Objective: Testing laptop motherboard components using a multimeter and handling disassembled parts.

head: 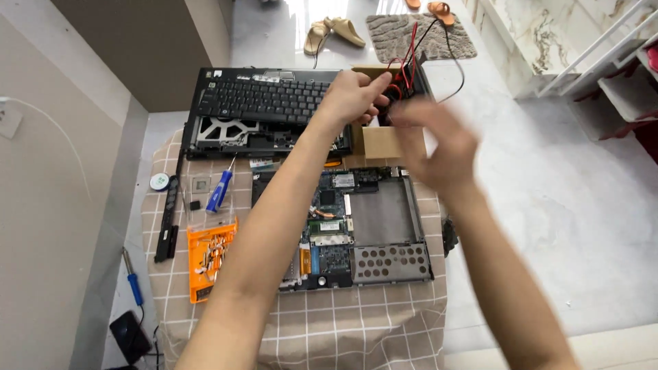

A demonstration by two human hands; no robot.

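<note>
My left hand reaches to the far side of the table and grips a small black device with red and black wires, held over an open cardboard box. My right hand is blurred, fingers spread, hovering just right of the box and holding nothing. Below my arms lies an opened laptop base with its circuit board and metal bays exposed. The laptop's detached keyboard section lies behind it.
A blue-handled screwdriver, an orange bit case, a small chip and a long black strip lie at the left on the checked cloth. A soldering iron sits on the floor at left. Sandals and a mat lie beyond.
</note>
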